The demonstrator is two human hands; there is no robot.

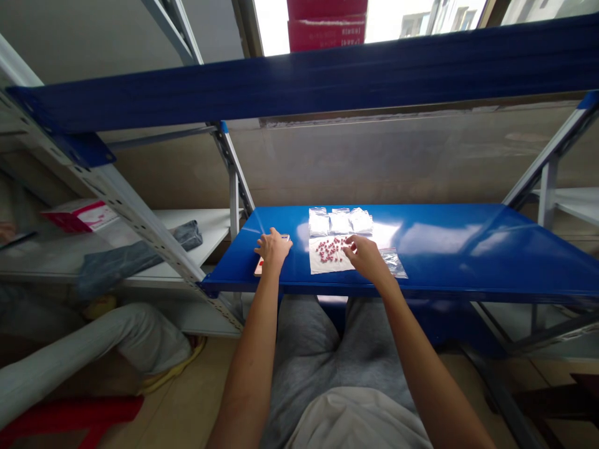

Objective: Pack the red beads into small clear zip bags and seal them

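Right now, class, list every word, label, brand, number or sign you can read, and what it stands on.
Nothing is legible: the print on the red cartons beyond the window and on the red-and-white box on the white shelf is too blurred to read.

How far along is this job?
Looks done: three clear bags lined up at the back. In hand: the right hand is at the red pieces; the left hand rests on a phone. Left: many pieces remain on the white sheet, beside another clear bag.
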